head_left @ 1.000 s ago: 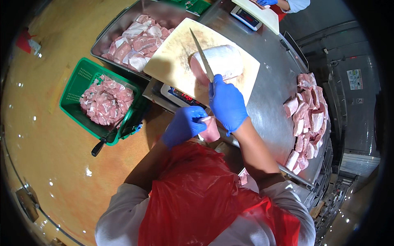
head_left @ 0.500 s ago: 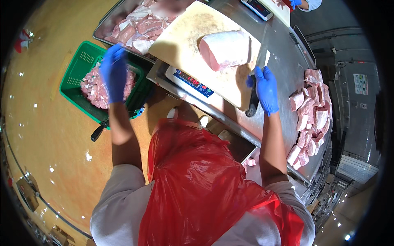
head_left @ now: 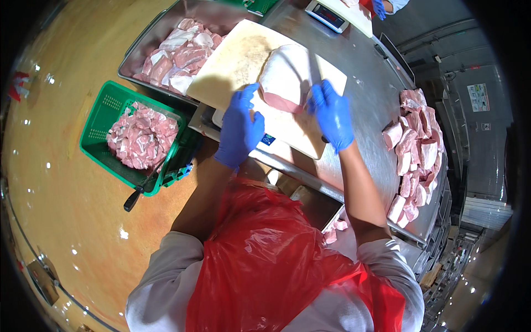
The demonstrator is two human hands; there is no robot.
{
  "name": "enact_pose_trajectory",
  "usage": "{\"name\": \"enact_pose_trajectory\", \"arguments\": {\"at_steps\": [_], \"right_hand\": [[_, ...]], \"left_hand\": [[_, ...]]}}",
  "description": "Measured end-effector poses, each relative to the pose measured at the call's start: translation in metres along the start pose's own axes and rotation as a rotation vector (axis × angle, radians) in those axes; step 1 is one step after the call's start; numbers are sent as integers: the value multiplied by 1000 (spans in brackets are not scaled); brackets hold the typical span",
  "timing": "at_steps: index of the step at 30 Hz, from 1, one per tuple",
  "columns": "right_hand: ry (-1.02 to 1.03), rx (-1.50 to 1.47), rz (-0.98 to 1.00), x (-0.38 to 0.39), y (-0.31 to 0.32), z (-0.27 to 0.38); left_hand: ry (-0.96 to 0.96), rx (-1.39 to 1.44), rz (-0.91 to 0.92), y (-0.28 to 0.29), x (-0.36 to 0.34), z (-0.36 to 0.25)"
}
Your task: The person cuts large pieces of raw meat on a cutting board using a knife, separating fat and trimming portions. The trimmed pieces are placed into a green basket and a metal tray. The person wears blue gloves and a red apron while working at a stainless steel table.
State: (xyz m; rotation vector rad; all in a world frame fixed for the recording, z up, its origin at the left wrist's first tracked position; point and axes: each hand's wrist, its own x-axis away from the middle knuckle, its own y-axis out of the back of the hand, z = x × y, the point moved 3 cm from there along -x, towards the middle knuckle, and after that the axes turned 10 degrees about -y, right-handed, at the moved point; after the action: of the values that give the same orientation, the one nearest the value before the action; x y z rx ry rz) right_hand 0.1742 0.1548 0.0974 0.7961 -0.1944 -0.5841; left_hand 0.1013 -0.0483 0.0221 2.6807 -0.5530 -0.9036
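Note:
A large pale pork loin point(head_left: 282, 74) lies on the cream cutting board point(head_left: 221, 72), its pink cut end toward me. My left hand point(head_left: 239, 130) is at the loin's left side, fingers slightly curled and apart, holding nothing. My right hand point(head_left: 334, 119), at the loin's right, is closed around the knife point(head_left: 313, 66); its blurred blade points away from me and the end of its handle shows below my palm. Both hands are in blue gloves. A scale point(head_left: 267, 139) with a blue panel shows under the board.
Steel tub of meat chunks point(head_left: 128, 66) behind left; green basket point(head_left: 97, 122) of smaller pieces with a black-handled tool point(head_left: 133, 199) at left; pile of loin pieces point(head_left: 415, 144) on the steel table point(head_left: 368, 166) at right; co-worker's gloved hand point(head_left: 379, 8) by another board and scale point(head_left: 326, 15).
The meat piece has left my left hand, which went over the green basket, then came back to the board. The loin has turned. My right hand and the knife moved right, then back inward.

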Motion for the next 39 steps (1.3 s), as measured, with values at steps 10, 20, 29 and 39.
{"name": "enact_pose_trajectory", "arguments": {"at_steps": [10, 20, 29, 39], "right_hand": [[312, 574, 122, 25, -31, 20], [293, 979, 283, 65, 95, -86], [-75, 227, 594, 67, 40, 19], [316, 443, 589, 106, 39, 31]], "left_hand": [[-136, -136, -49, 12, 8, -14], [142, -95, -110, 33, 8, -4], [-552, -622, -166, 19, -14, -57], [-227, -1082, -319, 199, 41, 93]]}}
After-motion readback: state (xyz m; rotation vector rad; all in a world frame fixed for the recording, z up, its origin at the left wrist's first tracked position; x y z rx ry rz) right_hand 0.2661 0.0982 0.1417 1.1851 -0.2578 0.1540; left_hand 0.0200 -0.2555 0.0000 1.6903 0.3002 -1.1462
